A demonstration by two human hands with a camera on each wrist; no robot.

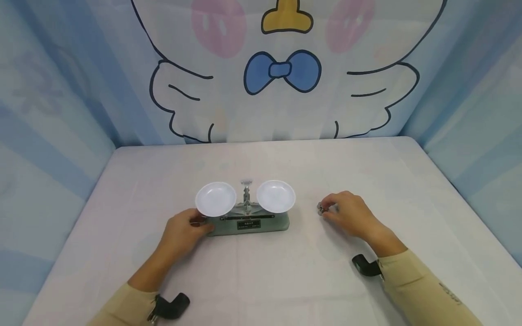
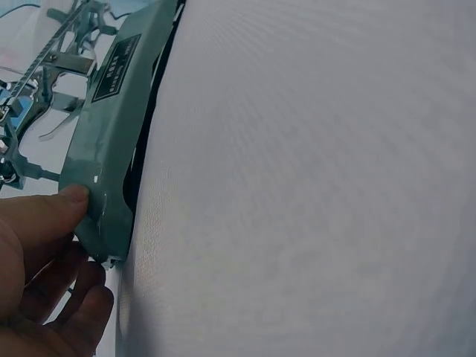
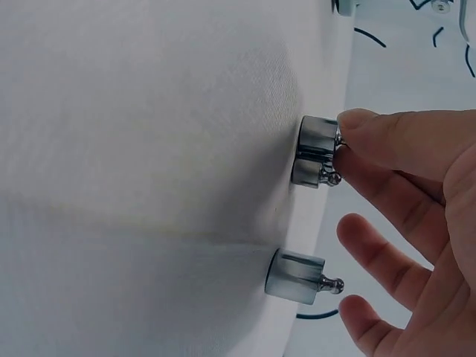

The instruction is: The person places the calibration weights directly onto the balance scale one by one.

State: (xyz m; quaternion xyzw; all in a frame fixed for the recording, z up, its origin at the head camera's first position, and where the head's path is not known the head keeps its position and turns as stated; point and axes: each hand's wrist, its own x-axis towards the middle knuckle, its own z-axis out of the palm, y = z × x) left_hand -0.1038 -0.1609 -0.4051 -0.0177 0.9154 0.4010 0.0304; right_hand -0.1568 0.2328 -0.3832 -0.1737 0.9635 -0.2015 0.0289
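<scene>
A green balance scale (image 1: 267,223) with two white pans (image 1: 215,199) stands on the table left of centre. My left hand (image 1: 181,232) grips its left end, the thumb on the front face of the base and the other fingers curled around the end. To the right of the scale, my right hand (image 1: 348,215) pinches the knob of a silver metal weight (image 3: 317,135) between thumb and forefinger. A smaller weight (image 3: 306,172) stands right against it. Another weight (image 3: 294,276) is a short way off, below the spread fingers in the right wrist view and hidden by the hand from the head camera.
A pale cloth covers the table (image 1: 261,280), whose back edge meets a hanging curtain (image 1: 281,113) with a cartoon print. Blue-white curtains (image 1: 45,136) close in both sides. A black wrist device (image 1: 173,306) sticks out by each sleeve.
</scene>
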